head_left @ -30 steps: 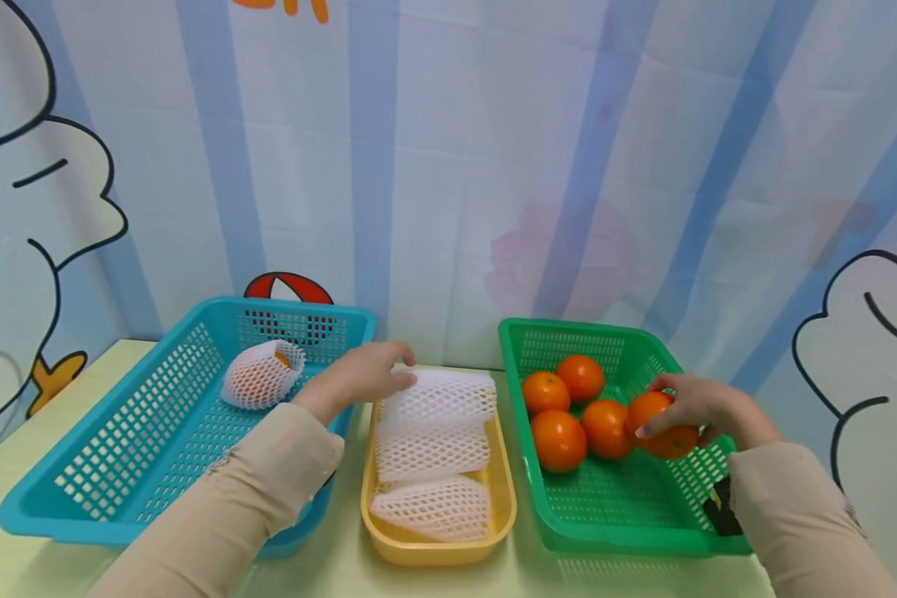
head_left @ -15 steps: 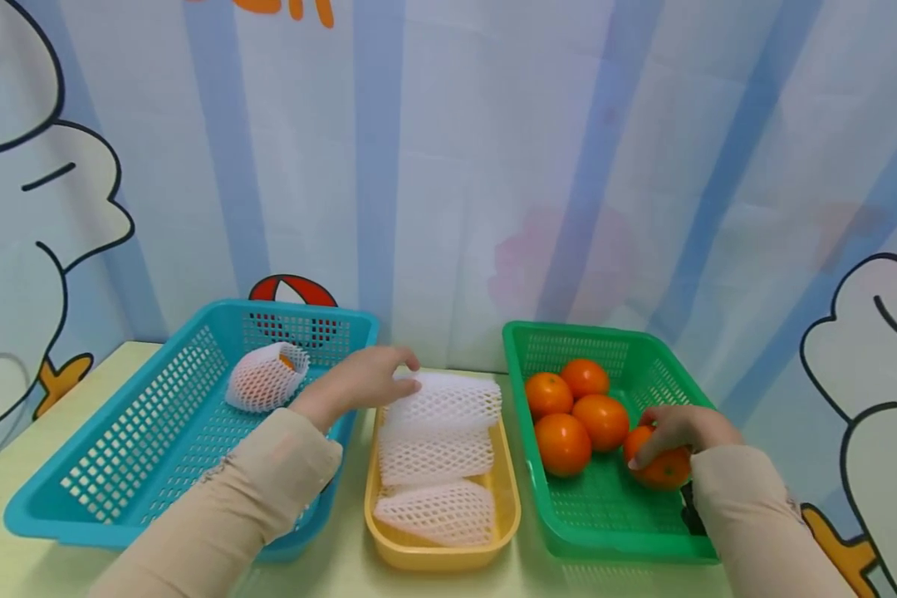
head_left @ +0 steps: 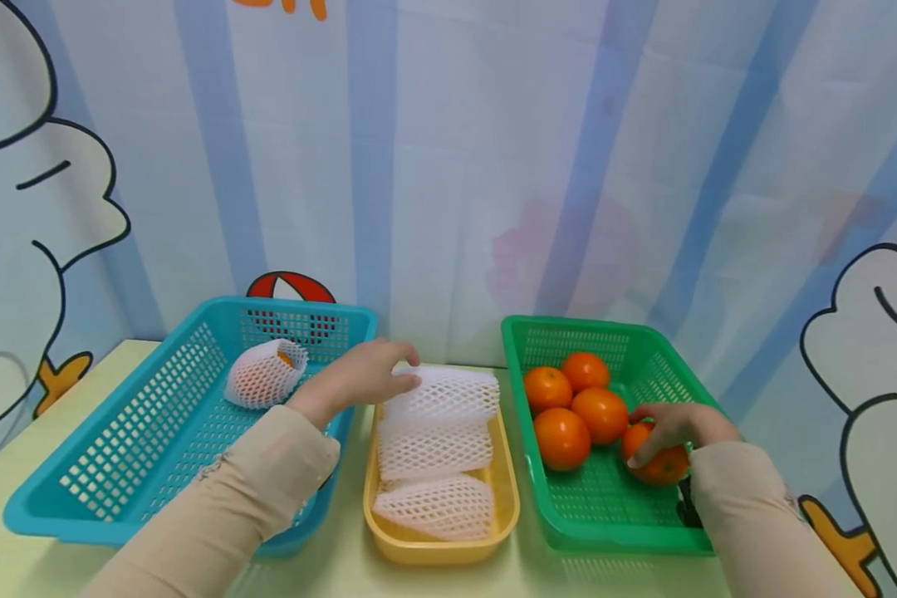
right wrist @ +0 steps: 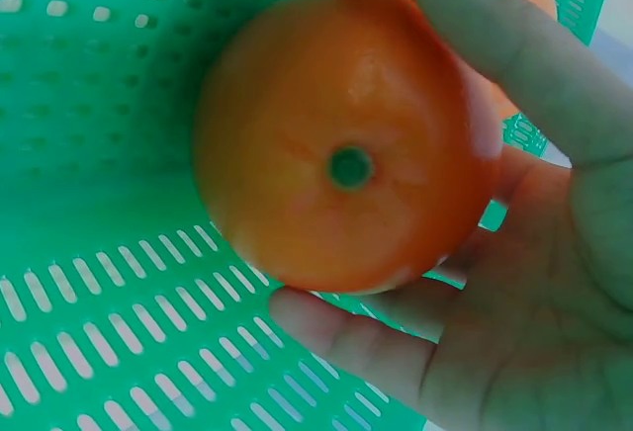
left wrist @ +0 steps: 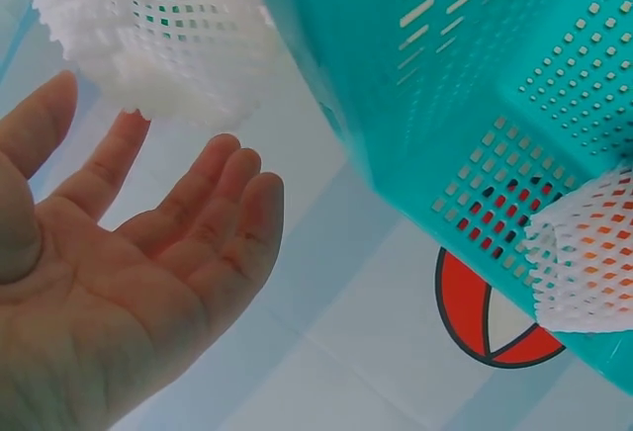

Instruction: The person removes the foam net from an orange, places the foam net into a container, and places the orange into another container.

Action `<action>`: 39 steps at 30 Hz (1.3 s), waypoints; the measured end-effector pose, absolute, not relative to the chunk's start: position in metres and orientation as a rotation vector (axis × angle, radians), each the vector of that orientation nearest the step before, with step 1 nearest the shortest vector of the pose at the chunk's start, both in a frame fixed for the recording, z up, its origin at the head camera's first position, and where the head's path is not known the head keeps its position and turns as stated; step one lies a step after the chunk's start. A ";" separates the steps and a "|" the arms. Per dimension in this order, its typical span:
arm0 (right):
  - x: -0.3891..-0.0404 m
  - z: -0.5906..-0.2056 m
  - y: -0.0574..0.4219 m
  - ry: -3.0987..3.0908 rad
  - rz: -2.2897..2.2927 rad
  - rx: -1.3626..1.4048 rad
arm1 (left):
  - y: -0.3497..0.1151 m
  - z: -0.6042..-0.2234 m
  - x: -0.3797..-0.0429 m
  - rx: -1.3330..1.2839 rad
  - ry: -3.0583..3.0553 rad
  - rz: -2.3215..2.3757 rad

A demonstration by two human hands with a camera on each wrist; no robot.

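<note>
My right hand [head_left: 689, 425] curls its thumb and fingers round an orange [head_left: 659, 467] low in the right part of the green basket [head_left: 620, 540]. In the right wrist view that orange [right wrist: 336, 134] shows its green stem spot, thumb above and fingers round the far and lower sides. Several other oranges [head_left: 562, 438] lie to its left. My left hand [head_left: 359, 380] hovers over the back left of the yellow tray [head_left: 441, 552], fingertips right at the rearmost white foam net [head_left: 448, 394]. The left wrist view shows its fingers [left wrist: 183, 199] relaxed, gripping nothing, beside a foam net [left wrist: 158, 45].
Further foam nets [head_left: 441, 507] lie in the yellow tray. At left stands a blue basket [head_left: 82, 507] with one orange in a foam net [head_left: 260, 378]. A dark object [head_left: 688, 505] shows beside the right sleeve. A printed curtain [head_left: 448, 166] hangs behind the table [head_left: 329, 573].
My right hand has moved left and lowered the orange within the green basket; over the last half second it barely moves. The left hand stays by the rear foam net.
</note>
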State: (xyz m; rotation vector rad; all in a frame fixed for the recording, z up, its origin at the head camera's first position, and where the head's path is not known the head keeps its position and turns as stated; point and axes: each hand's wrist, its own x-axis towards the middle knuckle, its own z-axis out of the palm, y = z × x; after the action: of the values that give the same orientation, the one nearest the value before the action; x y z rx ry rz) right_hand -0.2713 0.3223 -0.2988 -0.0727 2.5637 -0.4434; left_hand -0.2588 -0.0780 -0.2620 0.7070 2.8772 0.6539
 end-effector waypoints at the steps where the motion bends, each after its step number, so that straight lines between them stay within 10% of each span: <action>1: -0.271 -0.299 0.322 2.561 -0.446 -0.072 | -0.079 -0.263 -0.259 0.708 2.878 0.658; 39: -0.261 -0.259 0.341 2.683 -0.635 -0.223 | -0.113 -0.260 -0.264 0.698 2.908 0.716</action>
State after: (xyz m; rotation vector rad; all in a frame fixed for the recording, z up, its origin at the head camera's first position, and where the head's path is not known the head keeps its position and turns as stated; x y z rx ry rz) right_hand -0.2606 0.3413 -0.2588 -0.2229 2.6834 -0.6348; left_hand -0.2637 -0.1126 -0.2596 0.6981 2.9080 0.7165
